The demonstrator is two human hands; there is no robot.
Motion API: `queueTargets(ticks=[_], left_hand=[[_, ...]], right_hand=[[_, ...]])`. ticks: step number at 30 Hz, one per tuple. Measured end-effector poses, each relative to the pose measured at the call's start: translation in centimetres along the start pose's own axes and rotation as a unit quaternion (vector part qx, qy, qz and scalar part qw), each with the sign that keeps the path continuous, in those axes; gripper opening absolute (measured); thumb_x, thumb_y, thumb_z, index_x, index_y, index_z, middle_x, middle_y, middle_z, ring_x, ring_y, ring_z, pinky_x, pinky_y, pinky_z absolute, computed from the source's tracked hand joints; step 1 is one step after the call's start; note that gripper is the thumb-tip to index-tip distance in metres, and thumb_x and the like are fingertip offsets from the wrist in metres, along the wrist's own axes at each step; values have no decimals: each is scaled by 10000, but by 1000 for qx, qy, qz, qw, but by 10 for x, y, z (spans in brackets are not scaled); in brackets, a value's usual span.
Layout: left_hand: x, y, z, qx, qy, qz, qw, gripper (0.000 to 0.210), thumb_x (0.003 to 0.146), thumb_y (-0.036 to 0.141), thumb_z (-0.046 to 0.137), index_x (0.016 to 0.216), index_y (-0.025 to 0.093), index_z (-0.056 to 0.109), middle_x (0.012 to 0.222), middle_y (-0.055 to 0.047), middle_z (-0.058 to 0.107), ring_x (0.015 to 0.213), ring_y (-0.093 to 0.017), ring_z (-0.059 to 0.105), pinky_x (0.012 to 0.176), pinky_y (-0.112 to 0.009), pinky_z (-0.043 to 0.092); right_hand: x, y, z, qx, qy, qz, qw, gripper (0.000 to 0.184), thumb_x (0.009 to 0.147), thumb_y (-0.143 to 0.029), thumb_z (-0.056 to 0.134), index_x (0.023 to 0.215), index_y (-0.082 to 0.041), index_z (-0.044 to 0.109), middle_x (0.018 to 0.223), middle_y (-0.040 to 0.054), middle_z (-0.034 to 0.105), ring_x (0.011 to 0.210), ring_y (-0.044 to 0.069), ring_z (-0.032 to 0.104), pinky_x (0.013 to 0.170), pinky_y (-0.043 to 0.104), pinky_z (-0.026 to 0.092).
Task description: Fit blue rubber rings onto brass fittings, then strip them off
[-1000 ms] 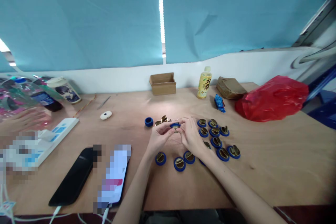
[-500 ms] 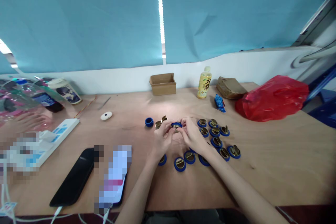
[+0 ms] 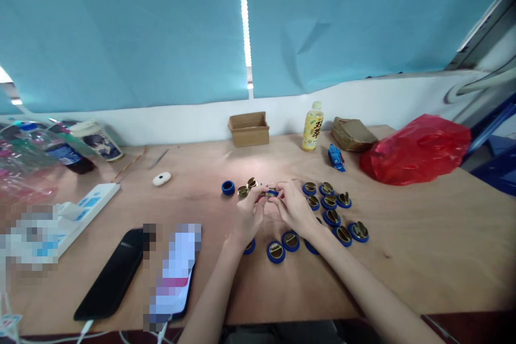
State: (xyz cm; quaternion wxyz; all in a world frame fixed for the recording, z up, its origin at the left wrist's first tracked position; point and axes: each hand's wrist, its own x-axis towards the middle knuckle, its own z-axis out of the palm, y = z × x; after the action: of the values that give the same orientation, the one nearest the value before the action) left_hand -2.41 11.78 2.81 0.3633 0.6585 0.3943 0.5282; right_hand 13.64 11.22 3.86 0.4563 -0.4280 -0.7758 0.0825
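Fingertips of my left hand (image 3: 250, 214) and my right hand (image 3: 297, 210) pinch a small blue ring with a gold-coloured metal part (image 3: 271, 193) between them, just above the table. The fingers cover much of it. Left of my hands lie a bare blue ring (image 3: 228, 188) and loose gold-coloured metal pieces (image 3: 243, 191). Several blue rings with gold metal inserts (image 3: 331, 217) are spread to the right of my right hand. More of them, such as one blue ring with an insert (image 3: 276, 252), lie nearer to me, some partly hidden by my forearms.
At the back stand an open cardboard box (image 3: 249, 130) and a yellow drink bottle (image 3: 313, 126). A blue packet (image 3: 336, 158), a brown parcel (image 3: 353, 134) and a red plastic bag (image 3: 417, 150) lie right. Leftward are a power strip (image 3: 91, 214), a black phone (image 3: 115, 271) and bottles (image 3: 72, 157).
The held ring has turned in my fingers, showing more of its edge. Another person's hand at the far left has gone from view. The loose pieces lie as before.
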Motion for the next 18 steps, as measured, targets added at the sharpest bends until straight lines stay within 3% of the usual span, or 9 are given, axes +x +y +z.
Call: queueTargets(ticks=[4, 12, 18], left_hand=[[-1, 1, 2, 27, 18, -25, 999, 180, 874, 232, 606, 1050, 269, 614, 1173, -60, 715, 1038, -231, 687, 886, -327, 504], [-1, -2, 2, 48, 34, 0, 998, 161, 881, 225, 584, 1037, 265, 592, 990, -45, 744, 911, -208, 707, 798, -284, 504], [-1, -2, 2, 87, 27, 17, 996, 152, 893, 184, 525, 1036, 233, 545, 972, -59, 725, 903, -191, 709, 746, -267, 531]], right_hand=[[0, -3, -1, -2, 3, -10, 1000, 129, 964, -216, 481, 1093, -205, 488, 1039, 117, 586, 868, 228, 610, 723, 352, 508], [0, -6, -1, -11, 17, -10, 1000, 146, 961, -242, 487, 1100, -204, 514, 1041, 117, 605, 895, 241, 623, 767, 366, 517], [1, -8, -2, -30, 11, 3, 999, 140, 965, -275, 497, 1078, -193, 506, 1033, 110, 603, 883, 225, 621, 753, 338, 510]])
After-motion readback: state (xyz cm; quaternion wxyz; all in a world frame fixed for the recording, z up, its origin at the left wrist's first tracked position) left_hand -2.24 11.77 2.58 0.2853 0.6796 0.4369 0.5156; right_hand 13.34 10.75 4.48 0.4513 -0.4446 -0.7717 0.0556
